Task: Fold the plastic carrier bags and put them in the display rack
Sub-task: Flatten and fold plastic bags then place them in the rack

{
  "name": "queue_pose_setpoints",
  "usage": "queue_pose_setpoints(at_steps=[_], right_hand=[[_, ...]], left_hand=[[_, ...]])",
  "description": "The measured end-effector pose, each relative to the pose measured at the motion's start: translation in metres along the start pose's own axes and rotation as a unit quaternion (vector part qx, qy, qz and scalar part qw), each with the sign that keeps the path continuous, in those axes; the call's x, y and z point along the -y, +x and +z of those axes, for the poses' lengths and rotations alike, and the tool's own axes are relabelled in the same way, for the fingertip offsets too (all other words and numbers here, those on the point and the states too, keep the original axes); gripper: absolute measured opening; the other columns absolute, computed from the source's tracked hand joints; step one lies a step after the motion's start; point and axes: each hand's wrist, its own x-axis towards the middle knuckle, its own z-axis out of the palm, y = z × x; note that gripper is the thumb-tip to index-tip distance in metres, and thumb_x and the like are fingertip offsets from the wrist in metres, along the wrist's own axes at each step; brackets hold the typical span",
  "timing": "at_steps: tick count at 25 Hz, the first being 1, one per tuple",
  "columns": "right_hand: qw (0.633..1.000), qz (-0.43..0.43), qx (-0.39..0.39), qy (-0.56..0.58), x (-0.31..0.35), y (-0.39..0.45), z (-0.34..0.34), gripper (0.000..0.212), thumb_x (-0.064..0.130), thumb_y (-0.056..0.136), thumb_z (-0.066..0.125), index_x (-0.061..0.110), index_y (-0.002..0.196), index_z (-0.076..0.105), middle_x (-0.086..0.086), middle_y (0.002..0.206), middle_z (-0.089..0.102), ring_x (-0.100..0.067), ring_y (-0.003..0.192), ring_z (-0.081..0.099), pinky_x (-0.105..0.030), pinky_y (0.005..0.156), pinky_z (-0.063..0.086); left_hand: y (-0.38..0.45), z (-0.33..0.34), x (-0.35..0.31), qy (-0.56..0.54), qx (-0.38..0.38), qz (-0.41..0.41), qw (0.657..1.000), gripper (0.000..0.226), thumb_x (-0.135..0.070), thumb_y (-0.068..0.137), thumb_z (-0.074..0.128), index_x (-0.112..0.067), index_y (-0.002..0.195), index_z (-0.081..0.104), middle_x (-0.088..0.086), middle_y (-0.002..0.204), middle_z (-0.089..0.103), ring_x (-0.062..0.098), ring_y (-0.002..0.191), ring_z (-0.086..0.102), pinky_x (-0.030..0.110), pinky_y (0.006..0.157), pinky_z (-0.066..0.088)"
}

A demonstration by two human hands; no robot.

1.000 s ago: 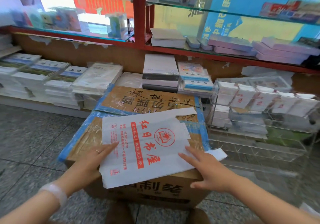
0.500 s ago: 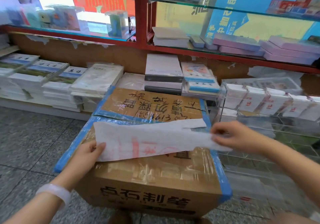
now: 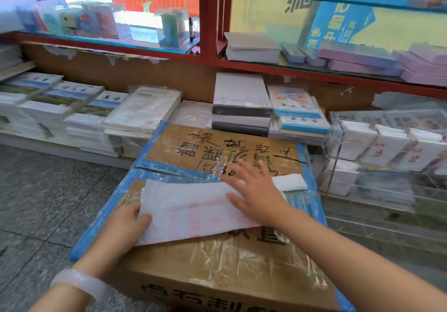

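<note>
Folded over since before, thin white carrier bag (image 3: 193, 210) lies as a flat band on glossy taped carton (image 3: 217, 258) — right hand (image 3: 256, 195) presses it, fingers spread; left hand (image 3: 123, 227) pinches its corner.

Red print (image 3: 193, 215) on bag faint, unreadable.

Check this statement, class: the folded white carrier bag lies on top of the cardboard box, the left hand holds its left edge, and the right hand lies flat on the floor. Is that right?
Not quite. In the head view the right hand lies flat on the carrier bag, not on the floor. The rest stands: the bag lies on the cardboard box, and the left hand holds its left edge.
</note>
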Motion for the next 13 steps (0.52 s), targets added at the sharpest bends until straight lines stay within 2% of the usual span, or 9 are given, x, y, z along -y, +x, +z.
queue_pose_setpoints(at_steps=[2, 3, 5, 6, 8, 9, 11, 12, 13], right_hand=[[0.995, -0.027, 0.100, 0.000, 0.010, 0.003, 0.019, 0.080, 0.065, 0.075, -0.010, 0.042, 0.148, 0.012, 0.007, 0.159, -0.005, -0.020, 0.146, -0.013, -0.051, 0.107, -0.021], [0.991, -0.027, 0.127, 0.003, 0.010, 0.003, 0.027, 0.085, 0.066, 0.069, -0.015, 0.044, 0.148, 0.007, 0.008, 0.159, -0.010, -0.021, 0.145, -0.017, -0.053, 0.106, -0.022], [0.988, -0.017, 0.153, 0.023, 0.007, 0.000, 0.039, 0.085, 0.069, 0.066, -0.015, 0.047, 0.147, 0.002, 0.009, 0.158, -0.015, -0.022, 0.143, -0.021, -0.056, 0.106, -0.021], [0.987, -0.010, 0.156, 0.033, 0.005, -0.003, 0.042, 0.083, 0.070, 0.067, -0.014, 0.049, 0.146, 0.001, 0.010, 0.157, -0.016, -0.021, 0.143, -0.023, -0.057, 0.106, -0.020], [0.988, -0.003, 0.148, 0.034, 0.004, -0.005, 0.046, 0.080, 0.070, 0.069, -0.012, 0.050, 0.146, -0.001, 0.011, 0.157, -0.017, -0.021, 0.143, -0.024, -0.056, 0.107, -0.020], [0.989, -0.002, 0.148, 0.033, 0.005, -0.006, 0.048, 0.079, 0.070, 0.069, -0.012, 0.050, 0.145, -0.001, 0.010, 0.157, -0.017, -0.020, 0.143, -0.024, -0.056, 0.107, -0.020], [0.989, 0.000, 0.147, 0.032, 0.007, -0.005, 0.048, 0.080, 0.070, 0.068, -0.013, 0.050, 0.145, -0.002, 0.010, 0.157, -0.017, -0.020, 0.143, -0.023, -0.057, 0.107, -0.020], [0.989, 0.002, 0.146, 0.031, 0.008, -0.005, 0.049, 0.081, 0.070, 0.067, -0.014, 0.050, 0.145, -0.003, 0.010, 0.157, -0.017, -0.020, 0.143, -0.023, -0.057, 0.107, -0.019], [0.989, 0.002, 0.145, 0.031, 0.009, -0.006, 0.049, 0.082, 0.070, 0.067, -0.015, 0.050, 0.145, -0.003, 0.010, 0.157, -0.017, -0.020, 0.143, -0.023, -0.057, 0.107, -0.019]], left_hand=[[-0.002, 0.001, -0.002, 0.007, 0.004, 0.003, 1.000, 0.024, -0.020, 0.092, 0.054, -0.010, 0.112, 0.060, 0.011, 0.105, 0.064, 0.024, 0.089, 0.058, 0.041, 0.079, 0.048], [-0.002, 0.000, -0.002, -0.002, 0.006, 0.004, 1.000, 0.023, -0.018, 0.091, 0.054, -0.008, 0.112, 0.059, 0.013, 0.105, 0.064, 0.025, 0.088, 0.058, 0.042, 0.080, 0.048], [-0.009, -0.004, -0.006, -0.008, -0.005, 0.004, 1.000, 0.038, -0.018, 0.091, 0.055, -0.009, 0.127, 0.049, 0.013, 0.110, 0.063, 0.026, 0.091, 0.057, 0.038, 0.078, 0.046], [-0.011, -0.007, -0.009, 0.026, -0.050, 0.021, 0.998, 0.045, -0.019, 0.092, 0.054, -0.011, 0.134, 0.042, 0.012, 0.109, 0.062, 0.029, 0.093, 0.057, 0.037, 0.077, 0.045], [-0.010, -0.007, -0.020, 0.109, -0.185, 0.141, 0.966, 0.048, -0.018, 0.092, 0.049, -0.008, 0.137, 0.040, 0.016, 0.115, 0.061, 0.035, 0.102, 0.057, 0.042, 0.085, 0.045], [-0.010, -0.001, -0.031, 0.128, -0.214, 0.222, 0.942, 0.047, -0.017, 0.092, 0.047, -0.005, 0.137, 0.042, 0.018, 0.125, 0.057, 0.036, 0.114, 0.053, 0.044, 0.095, 0.041], [-0.008, 0.021, -0.056, 0.173, -0.149, 0.326, 0.917, 0.052, -0.029, 0.097, 0.027, -0.006, 0.143, 0.034, 0.013, 0.147, 0.037, 0.029, 0.138, 0.032, 0.039, 0.115, 0.014], [-0.006, 0.037, -0.064, 0.215, -0.108, 0.342, 0.908, 0.066, -0.042, 0.094, 0.005, -0.010, 0.148, 0.023, 0.009, 0.155, 0.022, 0.024, 0.144, 0.018, 0.035, 0.114, -0.001], [-0.003, 0.050, -0.065, 0.259, -0.074, 0.342, 0.900, 0.084, -0.052, 0.081, -0.018, -0.013, 0.150, 0.010, 0.004, 0.158, 0.008, 0.019, 0.146, 0.005, 0.033, 0.111, -0.010]])
